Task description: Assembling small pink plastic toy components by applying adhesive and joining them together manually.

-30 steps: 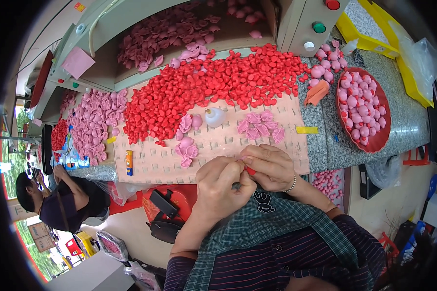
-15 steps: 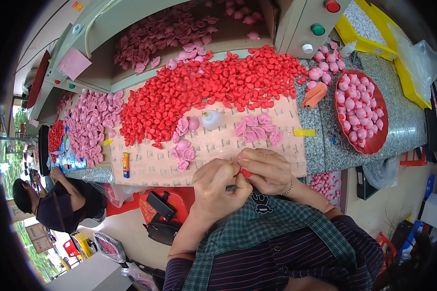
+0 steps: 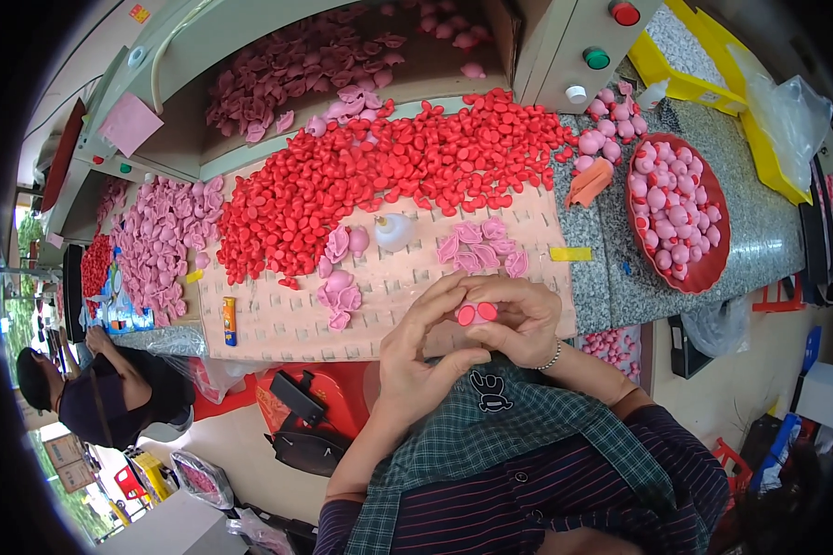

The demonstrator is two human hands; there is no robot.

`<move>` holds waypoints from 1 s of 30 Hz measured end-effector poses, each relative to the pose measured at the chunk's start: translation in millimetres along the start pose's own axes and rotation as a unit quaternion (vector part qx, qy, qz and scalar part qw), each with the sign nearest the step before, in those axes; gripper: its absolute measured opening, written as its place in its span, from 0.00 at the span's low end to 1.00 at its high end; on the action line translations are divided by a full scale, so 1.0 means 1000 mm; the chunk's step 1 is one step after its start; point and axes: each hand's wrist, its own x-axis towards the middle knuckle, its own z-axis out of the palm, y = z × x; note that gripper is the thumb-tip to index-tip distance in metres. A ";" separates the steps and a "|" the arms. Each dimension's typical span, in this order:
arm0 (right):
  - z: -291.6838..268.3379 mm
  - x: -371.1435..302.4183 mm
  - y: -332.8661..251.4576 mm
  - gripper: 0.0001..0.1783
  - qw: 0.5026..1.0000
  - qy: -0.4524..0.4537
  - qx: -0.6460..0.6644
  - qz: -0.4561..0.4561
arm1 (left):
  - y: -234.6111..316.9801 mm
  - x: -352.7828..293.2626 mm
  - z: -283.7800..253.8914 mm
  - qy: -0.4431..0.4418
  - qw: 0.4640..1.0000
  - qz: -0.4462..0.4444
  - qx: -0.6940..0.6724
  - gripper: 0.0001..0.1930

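In front of my apron, my right hand (image 3: 523, 324) is closed around a small pink piece with two red oval parts (image 3: 477, 313), thumb below it and fingers curled over the top. The flat red ovals face up toward me. My left hand (image 3: 421, 342) lies against its left side, fingers bent and thumb stretched apart; whether its fingertips touch the piece is hard to see. Just beyond the hands sits a group of pink petal-shaped shells (image 3: 481, 248). A white squeeze bottle (image 3: 393, 231) stands farther left, near pink balls and shells (image 3: 340, 294).
A large heap of red pieces (image 3: 389, 157) spreads across the mat (image 3: 278, 324). Pink shells (image 3: 162, 240) pile up at left, beside a glue-stick-like tube (image 3: 230, 322). A red bowl (image 3: 720, 264) of pink-and-red balls stands at right. Another person (image 3: 111, 388) works at far left.
My hands have turned the piece so its two red ovals show. My left thumb has opened away from the pinch, and the hands have spread a little.
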 end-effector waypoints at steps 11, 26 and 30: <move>-0.002 0.004 -0.002 0.16 0.998 -0.037 0.037 0.022 | -0.020 -0.002 0.018 0.023 0.950 -0.001 -0.312 0.25; -0.003 0.007 -0.001 0.19 0.995 -0.082 -0.051 -0.011 | -0.023 0.000 0.018 0.084 0.979 0.182 0.033 0.11; -0.003 0.008 -0.003 0.18 0.994 -0.082 -0.072 -0.017 | -0.027 -0.003 0.022 0.095 0.977 0.186 0.052 0.11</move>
